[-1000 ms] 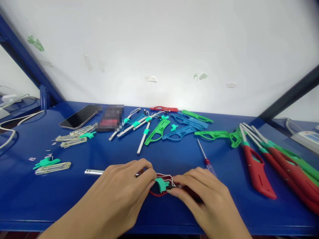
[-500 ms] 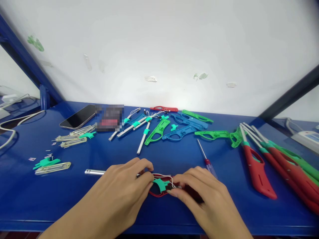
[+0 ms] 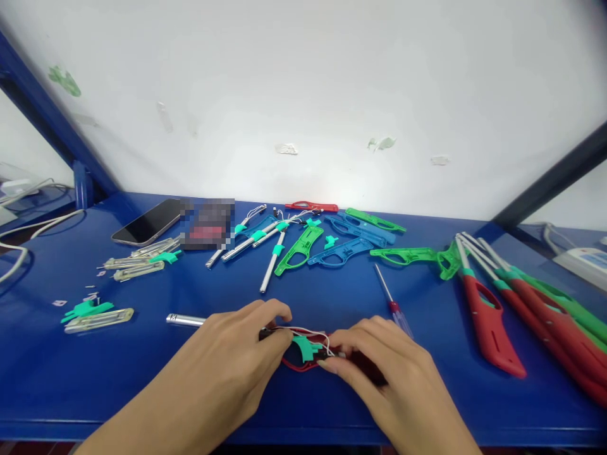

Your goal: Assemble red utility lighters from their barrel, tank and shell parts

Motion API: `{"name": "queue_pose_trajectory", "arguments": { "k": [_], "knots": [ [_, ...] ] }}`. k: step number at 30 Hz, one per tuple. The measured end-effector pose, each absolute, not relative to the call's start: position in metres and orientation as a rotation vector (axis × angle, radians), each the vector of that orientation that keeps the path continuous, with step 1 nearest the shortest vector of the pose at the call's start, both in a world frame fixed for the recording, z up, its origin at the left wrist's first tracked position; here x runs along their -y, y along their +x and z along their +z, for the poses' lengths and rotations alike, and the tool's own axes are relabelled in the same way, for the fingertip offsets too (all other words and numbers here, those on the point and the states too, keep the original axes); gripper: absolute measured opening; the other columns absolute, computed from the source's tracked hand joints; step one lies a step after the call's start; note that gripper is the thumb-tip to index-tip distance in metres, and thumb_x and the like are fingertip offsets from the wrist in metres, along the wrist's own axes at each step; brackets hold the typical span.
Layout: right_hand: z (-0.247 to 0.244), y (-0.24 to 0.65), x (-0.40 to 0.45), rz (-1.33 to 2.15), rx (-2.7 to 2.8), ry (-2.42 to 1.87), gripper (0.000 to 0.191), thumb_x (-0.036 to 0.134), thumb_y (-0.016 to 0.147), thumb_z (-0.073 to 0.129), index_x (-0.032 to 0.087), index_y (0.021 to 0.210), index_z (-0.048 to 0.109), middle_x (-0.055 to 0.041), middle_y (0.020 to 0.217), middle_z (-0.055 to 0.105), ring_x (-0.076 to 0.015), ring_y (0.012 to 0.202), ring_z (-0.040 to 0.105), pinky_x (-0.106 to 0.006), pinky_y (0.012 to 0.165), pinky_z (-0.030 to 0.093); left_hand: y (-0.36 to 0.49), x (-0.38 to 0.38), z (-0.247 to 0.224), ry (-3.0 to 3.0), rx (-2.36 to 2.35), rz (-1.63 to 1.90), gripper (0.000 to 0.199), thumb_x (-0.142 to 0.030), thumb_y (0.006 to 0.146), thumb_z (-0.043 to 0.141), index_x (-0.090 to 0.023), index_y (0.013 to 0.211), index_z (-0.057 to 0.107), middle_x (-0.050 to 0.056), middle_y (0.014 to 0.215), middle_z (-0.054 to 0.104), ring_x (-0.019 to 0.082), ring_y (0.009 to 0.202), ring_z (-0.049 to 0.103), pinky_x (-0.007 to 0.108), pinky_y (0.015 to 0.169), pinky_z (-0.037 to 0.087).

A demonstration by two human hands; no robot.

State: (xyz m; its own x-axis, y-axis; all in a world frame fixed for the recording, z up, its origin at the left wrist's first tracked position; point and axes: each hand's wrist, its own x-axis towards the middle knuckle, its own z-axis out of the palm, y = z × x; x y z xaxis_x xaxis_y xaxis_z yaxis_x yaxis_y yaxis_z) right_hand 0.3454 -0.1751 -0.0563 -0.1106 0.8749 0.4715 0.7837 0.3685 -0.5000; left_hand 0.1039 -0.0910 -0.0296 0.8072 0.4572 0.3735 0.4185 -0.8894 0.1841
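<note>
Near the front of the blue table, a red lighter half-shell lies between my hands, its trigger loop partly showing. A teal trigger sits in it, with thin white wires curving above. My left hand is closed round the lighter at the base of its silver metal tube, which sticks out to the left. My right hand pinches the handle end by a small dark part where the wires run. The fingers hide most of the shell's inside and its right end.
Behind the hands lie a screwdriver, green half-shells, blue half-shells and several wired metal tubes. Clear fuel tanks and a phone are at left. Assembled red lighters lie at right.
The metal tube's tip has shifted slightly right and up, and the teal trigger has tilted a little. My right hand has hardly moved; both hands keep their hold.
</note>
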Motion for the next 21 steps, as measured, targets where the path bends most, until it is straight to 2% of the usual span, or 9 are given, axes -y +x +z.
{"name": "queue_pose_trajectory", "arguments": {
  "k": [7,11,15,21],
  "knots": [
    [-0.0533,0.3437,0.1751,0.126,1.902,-1.436,0.024,0.047,0.112,0.059,0.029,0.100,0.070,0.0069,0.086,0.075,-0.0133,0.074,0.069,-0.027,0.073,0.051,0.1060,0.0883,-0.0293,2.950,-0.704,0.649,0.037,0.005,0.096,0.047,-0.020,0.106,0.073,0.006,0.109,0.075,0.023,0.085,0.074,0.034,0.063,0.055],
    [-0.0513,0.3428,0.1752,0.115,1.904,-1.443,0.027,0.050,0.112,0.058,0.030,0.100,0.070,0.0070,0.085,0.075,-0.0135,0.074,0.069,-0.027,0.072,0.051,0.1073,0.0888,-0.0303,2.974,-0.709,0.659,0.038,0.006,0.094,0.046,-0.018,0.102,0.074,0.007,0.105,0.076,0.026,0.089,0.075,0.034,0.061,0.055],
    [-0.0515,0.3430,0.1742,0.133,1.895,-1.450,0.028,0.051,0.111,0.059,0.030,0.098,0.072,0.0067,0.084,0.074,-0.0142,0.073,0.069,-0.027,0.071,0.051,0.1082,0.0901,-0.0298,2.960,-0.709,0.641,0.036,0.005,0.094,0.050,-0.019,0.104,0.074,0.005,0.102,0.076,0.027,0.092,0.075,0.035,0.064,0.058],
    [-0.0533,0.3443,0.1734,0.168,1.878,-1.446,0.035,0.053,0.110,0.060,0.028,0.087,0.072,0.0063,0.082,0.076,-0.0144,0.073,0.069,-0.028,0.070,0.052,0.1104,0.0906,-0.0306,2.973,-0.696,0.623,0.033,0.007,0.089,0.057,-0.019,0.102,0.072,0.004,0.102,0.075,0.025,0.082,0.072,0.036,0.061,0.059]
  ]
}}
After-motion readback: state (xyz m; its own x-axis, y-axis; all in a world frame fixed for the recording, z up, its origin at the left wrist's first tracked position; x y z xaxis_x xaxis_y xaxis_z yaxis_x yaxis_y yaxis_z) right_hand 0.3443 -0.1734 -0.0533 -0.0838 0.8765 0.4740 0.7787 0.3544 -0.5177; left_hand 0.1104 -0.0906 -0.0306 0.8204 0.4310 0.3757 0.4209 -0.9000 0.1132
